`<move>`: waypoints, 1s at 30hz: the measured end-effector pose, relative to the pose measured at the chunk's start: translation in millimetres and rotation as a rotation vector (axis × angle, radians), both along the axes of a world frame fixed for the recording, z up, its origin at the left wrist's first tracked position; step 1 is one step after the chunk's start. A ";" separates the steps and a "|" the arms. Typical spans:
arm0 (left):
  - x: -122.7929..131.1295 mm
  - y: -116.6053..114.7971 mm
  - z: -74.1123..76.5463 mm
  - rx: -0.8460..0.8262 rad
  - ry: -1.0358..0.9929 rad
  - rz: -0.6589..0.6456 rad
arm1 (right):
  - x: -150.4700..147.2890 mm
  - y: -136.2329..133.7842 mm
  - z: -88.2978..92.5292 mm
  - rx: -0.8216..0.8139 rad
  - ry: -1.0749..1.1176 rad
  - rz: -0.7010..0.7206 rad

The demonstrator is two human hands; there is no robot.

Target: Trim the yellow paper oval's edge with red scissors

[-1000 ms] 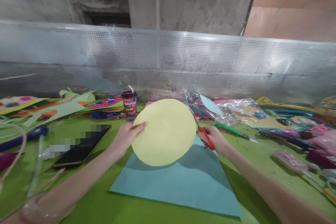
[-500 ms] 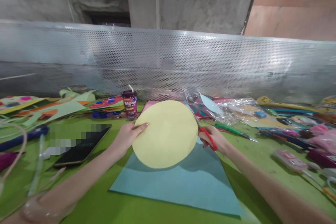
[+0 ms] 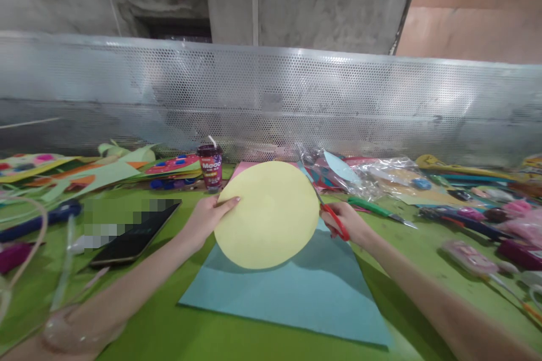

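Observation:
A round sheet of pale yellow paper (image 3: pixel 266 217) is held up over the blue paper (image 3: pixel 279 302). My left hand (image 3: pixel 212 217) pinches its left edge, thumb on the front face and fingers behind. In my right hand (image 3: pixel 344 220) are red-handled scissors (image 3: pixel 336 224), closed in the fingers. The scissors' blades rest along the right edge of the yellow circle, pointing up and away. Part of the blades and the fingers behind the paper are hidden.
A dark phone (image 3: pixel 138 237) lies left, with a purple drink cup (image 3: pixel 210 166) behind. On the right are a green-handled cutter (image 3: pixel 379 208), a pink device (image 3: pixel 469 256) and crumpled clear plastic (image 3: pixel 372 175). A perforated metal panel (image 3: pixel 271 96) stands along the back.
Almost nothing differs. The view has shifted very slightly; both hands keep the same grip, and the yellow paper and scissors stay nearly in place.

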State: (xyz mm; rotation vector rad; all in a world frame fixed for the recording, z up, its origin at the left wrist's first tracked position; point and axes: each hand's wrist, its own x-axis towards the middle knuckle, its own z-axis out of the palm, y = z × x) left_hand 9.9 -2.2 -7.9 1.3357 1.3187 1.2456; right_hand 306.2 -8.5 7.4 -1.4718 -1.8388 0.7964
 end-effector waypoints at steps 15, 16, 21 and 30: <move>2.4 -2.2 3.4 -0.032 0.024 -0.029 | 2.0 -2.1 9.6 -0.008 0.034 0.042; 2.8 -2.3 3.7 -0.032 0.032 -0.035 | 1.7 -2.2 9.2 -0.020 0.032 0.047; 3.7 -3.1 5.3 -0.037 0.086 -0.035 | 1.4 -0.7 4.4 -0.040 0.038 0.054; 4.7 -5.6 6.5 -0.044 0.074 -0.029 | 2.5 -0.7 3.6 -0.038 0.057 0.066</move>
